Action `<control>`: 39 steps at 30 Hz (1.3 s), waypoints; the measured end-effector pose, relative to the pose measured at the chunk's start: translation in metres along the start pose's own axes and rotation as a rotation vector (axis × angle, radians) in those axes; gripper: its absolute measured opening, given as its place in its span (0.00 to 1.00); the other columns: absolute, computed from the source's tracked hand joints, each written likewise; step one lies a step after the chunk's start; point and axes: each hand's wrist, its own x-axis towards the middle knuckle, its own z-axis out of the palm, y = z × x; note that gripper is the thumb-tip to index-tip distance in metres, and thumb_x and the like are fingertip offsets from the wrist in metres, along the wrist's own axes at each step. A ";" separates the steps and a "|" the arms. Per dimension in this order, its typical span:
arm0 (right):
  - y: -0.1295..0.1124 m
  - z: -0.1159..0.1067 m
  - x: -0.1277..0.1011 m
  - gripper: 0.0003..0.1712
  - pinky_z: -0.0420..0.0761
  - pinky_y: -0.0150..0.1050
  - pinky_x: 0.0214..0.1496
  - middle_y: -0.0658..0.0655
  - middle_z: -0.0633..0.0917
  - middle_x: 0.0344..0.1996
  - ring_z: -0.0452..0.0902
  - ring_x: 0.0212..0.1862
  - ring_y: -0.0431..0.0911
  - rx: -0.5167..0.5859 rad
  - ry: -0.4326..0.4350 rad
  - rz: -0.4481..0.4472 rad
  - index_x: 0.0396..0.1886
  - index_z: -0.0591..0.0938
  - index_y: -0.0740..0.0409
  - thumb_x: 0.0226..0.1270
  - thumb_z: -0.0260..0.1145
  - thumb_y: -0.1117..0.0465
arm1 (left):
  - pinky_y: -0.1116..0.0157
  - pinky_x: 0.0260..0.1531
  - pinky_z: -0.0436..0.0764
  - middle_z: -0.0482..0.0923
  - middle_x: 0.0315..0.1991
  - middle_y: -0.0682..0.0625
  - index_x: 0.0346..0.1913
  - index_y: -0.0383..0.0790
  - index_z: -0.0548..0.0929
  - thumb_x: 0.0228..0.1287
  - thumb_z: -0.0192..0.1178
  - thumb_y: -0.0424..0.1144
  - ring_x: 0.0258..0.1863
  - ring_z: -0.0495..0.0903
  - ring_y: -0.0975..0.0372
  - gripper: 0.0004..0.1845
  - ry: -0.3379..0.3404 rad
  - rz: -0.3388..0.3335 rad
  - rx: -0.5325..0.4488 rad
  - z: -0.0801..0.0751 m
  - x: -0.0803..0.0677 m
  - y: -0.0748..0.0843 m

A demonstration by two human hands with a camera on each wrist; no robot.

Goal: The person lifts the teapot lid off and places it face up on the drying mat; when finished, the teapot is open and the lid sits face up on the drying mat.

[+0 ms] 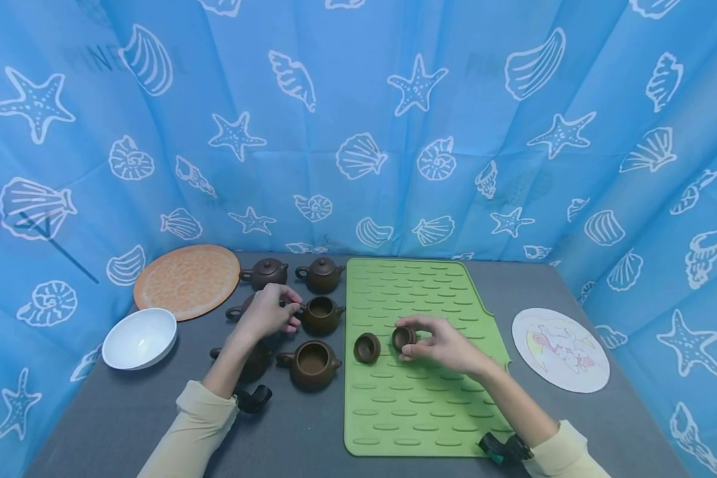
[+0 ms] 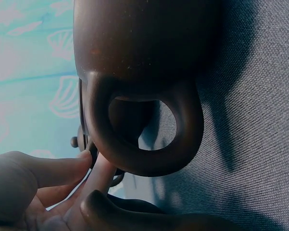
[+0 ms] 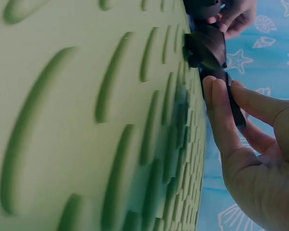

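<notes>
My right hand (image 1: 448,345) pinches a teapot lid (image 1: 403,338) just above the green mat (image 1: 418,411), beside another lid (image 1: 367,347); best to set it flat. Farther off, my left hand (image 1: 269,312) curls on a lid among the teapots (image 1: 312,362)

no readable text, labels or numbers anywhere
</notes>
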 end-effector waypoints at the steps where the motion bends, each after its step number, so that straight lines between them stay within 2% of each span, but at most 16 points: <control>1: 0.001 0.001 0.000 0.34 0.93 0.40 0.57 0.81 0.75 0.66 0.92 0.53 0.65 -0.002 -0.005 0.008 0.76 0.69 0.77 0.75 0.68 0.73 | 0.66 0.35 0.93 0.88 0.48 0.37 0.58 0.33 0.85 0.83 0.58 0.32 0.32 0.91 0.62 0.10 0.000 0.001 0.001 0.000 0.000 0.000; 5: 0.003 0.003 -0.002 0.32 0.94 0.37 0.48 0.79 0.75 0.66 0.93 0.51 0.60 -0.035 -0.015 0.043 0.76 0.71 0.75 0.76 0.66 0.73 | 0.66 0.35 0.93 0.88 0.48 0.37 0.58 0.33 0.85 0.83 0.58 0.33 0.32 0.91 0.62 0.10 0.002 -0.003 0.006 0.000 0.000 0.001; 8: 0.003 0.004 -0.002 0.31 0.93 0.35 0.45 0.78 0.76 0.65 0.94 0.48 0.55 -0.060 -0.023 0.061 0.76 0.71 0.74 0.76 0.65 0.73 | 0.66 0.35 0.93 0.88 0.48 0.37 0.58 0.34 0.85 0.83 0.58 0.33 0.32 0.90 0.62 0.10 0.003 -0.005 0.012 0.001 0.001 0.001; 11: 0.003 0.005 -0.002 0.30 0.94 0.36 0.46 0.78 0.77 0.63 0.93 0.46 0.50 -0.074 -0.035 0.060 0.75 0.71 0.76 0.76 0.65 0.74 | 0.66 0.35 0.93 0.88 0.48 0.37 0.58 0.34 0.85 0.83 0.58 0.33 0.33 0.90 0.62 0.10 0.002 -0.008 0.015 0.001 0.002 0.001; 13: 0.003 0.006 -0.001 0.30 0.93 0.36 0.44 0.77 0.78 0.62 0.92 0.45 0.50 -0.083 -0.039 0.054 0.75 0.71 0.76 0.76 0.65 0.73 | 0.66 0.35 0.93 0.88 0.49 0.37 0.58 0.34 0.84 0.83 0.58 0.33 0.33 0.90 0.62 0.10 0.001 -0.011 0.015 0.001 0.002 0.002; 16: 0.004 0.007 0.000 0.31 0.88 0.33 0.35 0.75 0.80 0.61 0.90 0.39 0.47 -0.119 -0.044 0.046 0.74 0.72 0.74 0.74 0.68 0.72 | 0.66 0.35 0.93 0.88 0.50 0.37 0.58 0.34 0.84 0.83 0.58 0.33 0.33 0.90 0.62 0.10 0.001 -0.016 0.017 0.001 0.002 0.003; 21: 0.006 0.009 0.003 0.32 0.85 0.31 0.32 0.74 0.80 0.63 0.85 0.31 0.41 -0.212 -0.040 0.020 0.73 0.74 0.71 0.73 0.71 0.70 | 0.66 0.35 0.93 0.88 0.50 0.37 0.58 0.34 0.84 0.83 0.58 0.32 0.33 0.90 0.61 0.10 0.004 -0.022 0.022 0.002 0.003 0.004; 27: 0.006 0.010 0.003 0.31 0.87 0.33 0.33 0.76 0.78 0.67 0.86 0.32 0.40 -0.269 -0.035 -0.008 0.72 0.75 0.69 0.73 0.72 0.69 | 0.66 0.34 0.93 0.88 0.51 0.37 0.57 0.34 0.85 0.83 0.59 0.32 0.33 0.90 0.61 0.09 -0.009 -0.016 0.024 0.001 0.004 0.005; 32: 0.004 0.008 0.004 0.32 0.91 0.36 0.35 0.77 0.76 0.69 0.87 0.34 0.40 -0.295 -0.040 -0.017 0.72 0.75 0.69 0.73 0.74 0.66 | 0.66 0.35 0.93 0.86 0.52 0.36 0.57 0.33 0.84 0.83 0.58 0.32 0.35 0.90 0.60 0.09 -0.052 -0.007 0.031 -0.004 0.004 0.007; 36: 0.002 0.004 0.005 0.34 0.91 0.38 0.35 0.74 0.76 0.63 0.89 0.33 0.44 -0.300 -0.050 0.013 0.74 0.75 0.66 0.74 0.75 0.61 | 0.64 0.36 0.94 0.85 0.53 0.37 0.56 0.32 0.85 0.83 0.59 0.33 0.36 0.90 0.59 0.09 -0.090 -0.006 0.032 -0.009 0.004 0.009; 39: -0.001 -0.001 0.006 0.34 0.90 0.39 0.31 0.73 0.78 0.55 0.89 0.31 0.49 -0.292 -0.075 0.015 0.74 0.73 0.68 0.76 0.74 0.59 | 0.63 0.37 0.94 0.85 0.54 0.36 0.57 0.31 0.84 0.83 0.59 0.33 0.38 0.91 0.58 0.10 -0.118 0.004 0.032 -0.013 0.004 0.011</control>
